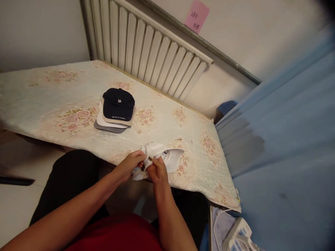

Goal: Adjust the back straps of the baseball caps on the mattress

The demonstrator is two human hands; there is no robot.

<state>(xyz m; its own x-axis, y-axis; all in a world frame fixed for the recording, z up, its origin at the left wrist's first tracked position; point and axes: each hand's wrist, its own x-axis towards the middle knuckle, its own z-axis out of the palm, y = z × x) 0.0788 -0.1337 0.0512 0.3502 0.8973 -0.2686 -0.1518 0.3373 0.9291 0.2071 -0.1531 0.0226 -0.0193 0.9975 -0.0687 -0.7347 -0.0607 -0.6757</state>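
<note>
A white baseball cap (175, 159) lies at the near edge of the table, its brim pointing right. My left hand (134, 161) pinches the back strap of the cap from the left. From the right, my right hand (157, 169) grips the same strap, close to a small metal buckle (150, 158). Part of the crown hangs below my fingers, and the strap's end is partly hidden by them. Farther left on the table sits a stack of caps, with a dark navy cap (119, 104) on top and beige, white and grey brims showing beneath it.
A flowered cloth (162, 118) covers the table. Behind it stands a white radiator (149, 48), with a pink note (197, 16) on the wall. A blue curtain (282, 139) hangs at the right. A white appliance with a cord (239, 234) stands at the lower right.
</note>
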